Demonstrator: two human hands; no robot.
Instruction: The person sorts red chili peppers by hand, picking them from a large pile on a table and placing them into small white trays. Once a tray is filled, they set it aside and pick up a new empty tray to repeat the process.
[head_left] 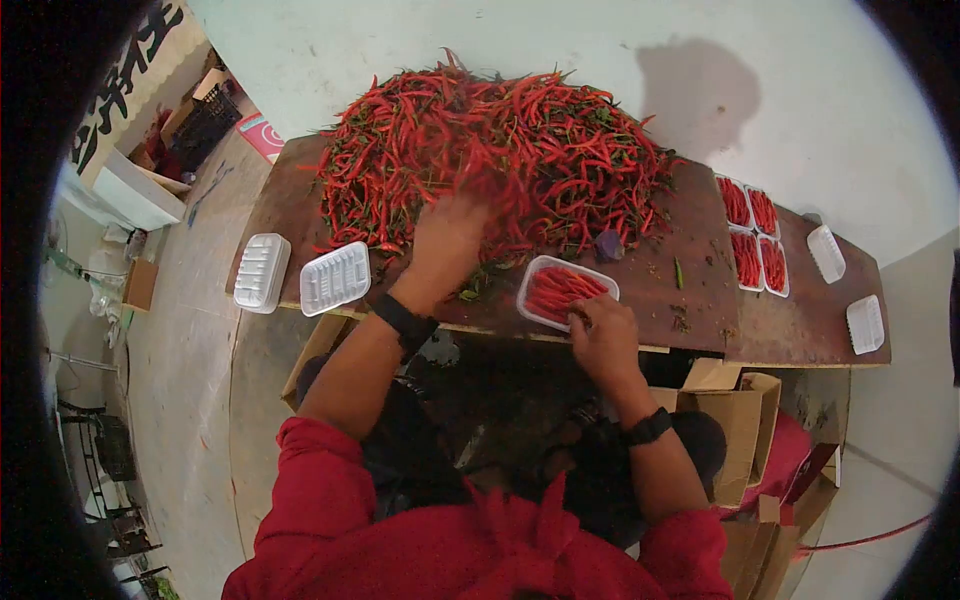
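Observation:
A big heap of red chili peppers (500, 150) with green stems covers the middle of a brown wooden table (700, 280). My left hand (445, 240) reaches into the heap's near edge, fingers buried among the peppers. In front of me lies a white foam tray (533, 275) partly filled with red chilies. My right hand (600, 335) rests on that tray's near rim, fingertips pressing on the chilies in it. Both wrists wear black bands, and my sleeves are red.
Two empty white trays (335, 277) (262, 271) lie at the table's left edge. Several filled trays of chilies (752, 240) sit at right, with two more empty trays (826, 252) (865, 323) beyond. Cardboard boxes (745, 410) stand below the table's right side.

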